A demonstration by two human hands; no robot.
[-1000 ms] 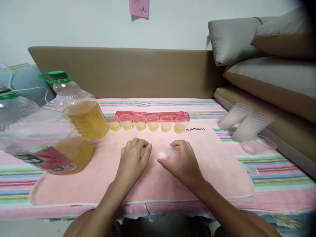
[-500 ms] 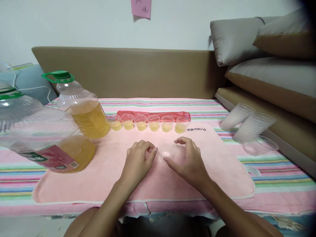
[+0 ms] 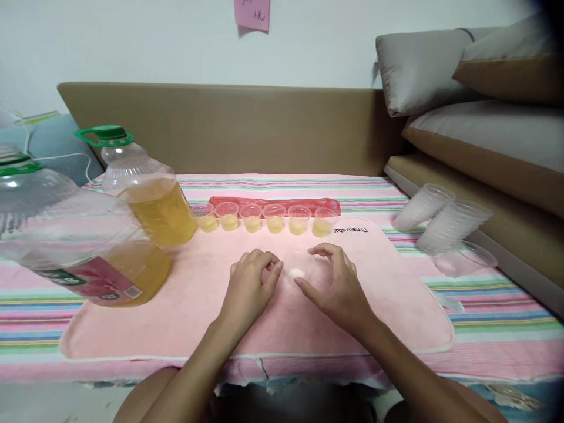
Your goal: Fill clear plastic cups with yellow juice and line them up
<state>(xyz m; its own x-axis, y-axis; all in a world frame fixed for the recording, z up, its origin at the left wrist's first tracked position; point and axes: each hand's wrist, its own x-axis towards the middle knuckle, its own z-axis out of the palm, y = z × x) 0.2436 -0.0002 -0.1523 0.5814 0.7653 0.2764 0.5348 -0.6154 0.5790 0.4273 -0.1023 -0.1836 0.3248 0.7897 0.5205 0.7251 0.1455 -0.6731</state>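
Observation:
A small clear plastic cup (image 3: pixel 299 267), with nothing in it, stands on the pink towel (image 3: pixel 185 305) between my two hands. My right hand (image 3: pixel 337 285) curls around the cup's right side, thumb and forefinger touching its rim. My left hand (image 3: pixel 251 285) rests on the towel just left of the cup with its fingers curled in and fingertips pinched together; I cannot tell if they touch the cup. Behind the cup runs a row of several small cups (image 3: pixel 264 218) part filled with yellow liquid.
Two big bottles of yellow oil with green caps sit at left: one upright (image 3: pixel 150 200), one close and tilted (image 3: pixel 74 247). Stacks of clear cups (image 3: pixel 440 220) lie at right. A red strip (image 3: pixel 273 204) lies behind the row. Cushions (image 3: pixel 476 88) are piled at right.
Both hands and the clear cup have shifted slightly forward and right on the towel. The right fingers have closed further around the cup.

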